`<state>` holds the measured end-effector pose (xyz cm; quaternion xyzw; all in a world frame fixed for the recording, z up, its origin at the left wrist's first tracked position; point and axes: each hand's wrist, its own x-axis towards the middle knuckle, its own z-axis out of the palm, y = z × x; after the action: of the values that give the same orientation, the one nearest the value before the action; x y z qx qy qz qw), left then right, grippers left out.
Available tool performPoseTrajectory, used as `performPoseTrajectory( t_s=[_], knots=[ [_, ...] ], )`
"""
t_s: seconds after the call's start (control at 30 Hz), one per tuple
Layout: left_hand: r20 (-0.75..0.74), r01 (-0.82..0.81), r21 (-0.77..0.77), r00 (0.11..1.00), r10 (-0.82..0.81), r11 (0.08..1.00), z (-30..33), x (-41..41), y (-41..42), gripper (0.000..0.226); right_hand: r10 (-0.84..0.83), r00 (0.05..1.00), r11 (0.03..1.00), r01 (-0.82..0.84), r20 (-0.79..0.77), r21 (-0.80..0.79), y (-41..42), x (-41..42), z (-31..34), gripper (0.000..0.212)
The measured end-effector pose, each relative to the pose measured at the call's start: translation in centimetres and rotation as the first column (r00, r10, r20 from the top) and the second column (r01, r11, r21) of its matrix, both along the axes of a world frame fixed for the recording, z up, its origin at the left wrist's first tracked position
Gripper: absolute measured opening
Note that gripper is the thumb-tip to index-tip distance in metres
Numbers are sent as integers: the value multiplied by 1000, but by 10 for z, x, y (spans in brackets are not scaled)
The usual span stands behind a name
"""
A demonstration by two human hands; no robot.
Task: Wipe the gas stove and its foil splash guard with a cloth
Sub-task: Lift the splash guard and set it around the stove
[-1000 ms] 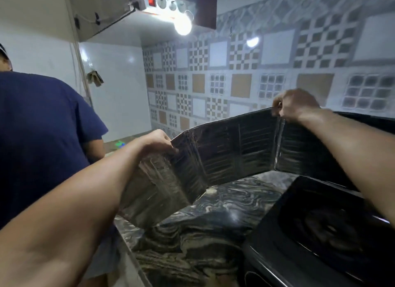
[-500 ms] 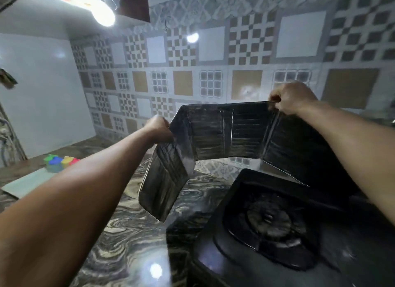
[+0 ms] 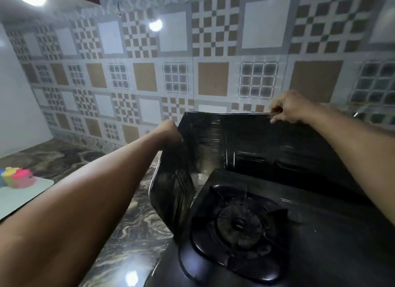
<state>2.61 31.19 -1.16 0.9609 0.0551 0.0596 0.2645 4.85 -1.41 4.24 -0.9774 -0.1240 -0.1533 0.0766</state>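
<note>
Holding splash guard (image 3: 245, 141) behind stove (image 3: 245, 227) | left hand (image 3: 171, 132) pinches side fold, right hand (image 3: 288, 109) pinches top edge | thin, light, bendy foil; hold edges gently

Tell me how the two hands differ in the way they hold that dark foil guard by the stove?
The left hand grips the foil splash guard at its left fold, lower down, where the side panel bends toward the camera; the right hand pinches the top edge of the back panel, higher and nearer the tiled wall. The left hand looks like a closed fist; the right hand shows thumb and fingers meeting on the edge. Both have a grip on the guard behind the gas stove, and neither holds a cloth.
</note>
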Motion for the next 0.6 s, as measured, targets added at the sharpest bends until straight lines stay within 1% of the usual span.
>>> performPoseTrajectory(
  t_s=[0.1, 0.17, 0.23, 0.3, 0.33, 0.43, 0.47, 0.5, 0.57, 0.6],
  knots=[
    [47, 39, 22, 998, -40, 999, 5, 14, -13, 11, -14, 997, 1000, 14, 81, 6, -8, 2, 7, 20],
    [56, 52, 5, 997, -53, 999, 5, 25, -21, 11, -12, 993, 1000, 11, 120, 5, -13, 5, 8, 17],
    [43, 79, -28, 996, -78, 996, 1, 32, -29, 11, -18, 992, 1000, 20, 128, -12, -19, 9, 3, 14],
    [14, 115, -35, 993, -115, 993, -4, 37, -37, 9, -50, 995, 999, 51, 82, -14, -29, 12, -5, 14],
    [-1, 136, -14, 991, -136, 991, -8, 40, -41, 9, -74, 996, 997, 76, 52, -24, -35, 14, -10, 15],
    [-82, 183, 46, 980, -179, 982, -18, 48, -48, 27, -161, 986, 982, 155, -43, -104, -53, 19, -30, 12],
    [-94, 188, 51, 979, -183, 981, -20, 52, -49, 31, -177, 981, 979, 168, -77, -113, -58, 21, -38, 15],
    [-98, 194, 41, 977, -189, 980, -22, 54, -51, 33, -189, 976, 978, 176, -113, -112, -64, 23, -46, 23],
    [-99, 190, -40, 976, -193, 981, -23, 56, -56, 33, -203, 968, 977, 190, -146, -97, -73, 27, -61, 37],
    [-110, 184, -90, 975, -193, 979, -24, 58, -57, 35, -210, 967, 976, 197, -146, -94, -75, 30, -65, 40]
  ],
)
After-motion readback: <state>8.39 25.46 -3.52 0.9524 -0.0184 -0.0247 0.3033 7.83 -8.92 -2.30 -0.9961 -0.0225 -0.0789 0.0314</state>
